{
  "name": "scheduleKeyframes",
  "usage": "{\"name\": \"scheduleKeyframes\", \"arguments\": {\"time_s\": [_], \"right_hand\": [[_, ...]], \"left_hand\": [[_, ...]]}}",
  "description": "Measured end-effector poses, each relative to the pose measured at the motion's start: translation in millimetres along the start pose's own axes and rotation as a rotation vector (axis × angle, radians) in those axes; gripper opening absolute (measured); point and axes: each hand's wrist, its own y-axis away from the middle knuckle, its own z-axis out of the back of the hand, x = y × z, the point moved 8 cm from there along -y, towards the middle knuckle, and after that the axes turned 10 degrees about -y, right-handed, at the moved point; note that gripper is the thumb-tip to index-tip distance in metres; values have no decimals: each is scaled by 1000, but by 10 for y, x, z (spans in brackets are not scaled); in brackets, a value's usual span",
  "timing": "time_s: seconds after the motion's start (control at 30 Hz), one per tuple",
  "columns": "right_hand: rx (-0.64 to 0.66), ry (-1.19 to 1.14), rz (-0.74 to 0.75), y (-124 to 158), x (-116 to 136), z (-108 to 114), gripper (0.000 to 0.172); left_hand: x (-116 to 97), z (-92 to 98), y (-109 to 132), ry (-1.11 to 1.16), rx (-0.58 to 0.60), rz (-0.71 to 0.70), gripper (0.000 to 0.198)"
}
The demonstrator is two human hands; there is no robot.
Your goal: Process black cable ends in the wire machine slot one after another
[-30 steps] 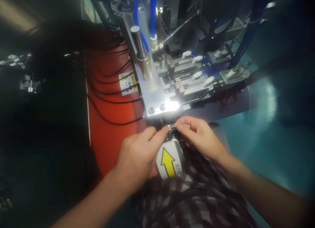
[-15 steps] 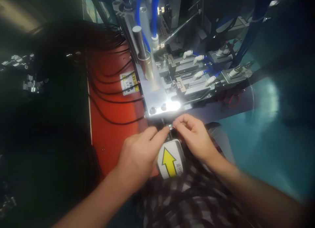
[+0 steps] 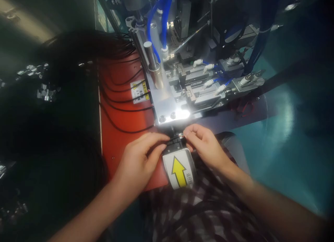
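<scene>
In the head view my right hand (image 3: 202, 141) pinches a small shiny metal part (image 3: 180, 135) just below the bright metal plate (image 3: 165, 108). My left hand (image 3: 144, 151) is left of that part, its thumb and fingertips apart at the edge of a dark track (image 3: 174, 143); a thin dark strand or cable seems to run from its fingertips toward the metal part. Right below the track sits a white rounded cover (image 3: 179, 169) with a yellow arrow.
Left of the plate lies a red panel (image 3: 125, 144) crossed by black cables and bearing a warning label (image 3: 140, 91). Pneumatic cylinders (image 3: 206, 95) with white fittings and blue tubes (image 3: 164, 26) stand behind and right. Shiny pieces (image 3: 46, 92) lie far left.
My left hand has moved left off the metal part, and its thumb and fingers have parted. My right hand stays at the part. The view has shifted slightly.
</scene>
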Motion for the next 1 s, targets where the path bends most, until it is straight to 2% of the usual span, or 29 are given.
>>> {"name": "scheduleKeyframes", "arguments": {"time_s": [0.1, 0.17, 0.27, 0.47, 0.53, 0.6, 0.7, 0.83, 1.0], "right_hand": [[10, 58, 53, -17, 25, 3, 23], [14, 106, 87, -25, 45, 2, 22], [7, 148, 112, -23, 75, -1, 20], [22, 86, -72, -2, -4, 4, 25], [62, 84, -74, -5, -19, 0, 28], [77, 152, -10, -21, -15, 13, 33], [29, 326, 162, -41, 21, 34, 38], [56, 393, 348, -23, 63, -58, 32], [76, 475, 466, -6, 172, -74, 27]], "left_hand": [[-114, 22, 15, -179, -55, -230, 23], [-129, 10, 28, -231, -65, -308, 25], [-75, -9, 25, -232, -66, -313, 25], [-26, -52, 49, -356, -91, -308, 25], [-33, -54, 64, -365, -107, -324, 25], [-40, -46, 74, -371, -129, -340, 25], [-48, -32, 75, -377, -152, -353, 25], [-45, -38, 68, -377, -142, -350, 25], [-20, -40, 82, -327, -147, -352, 25]]}}
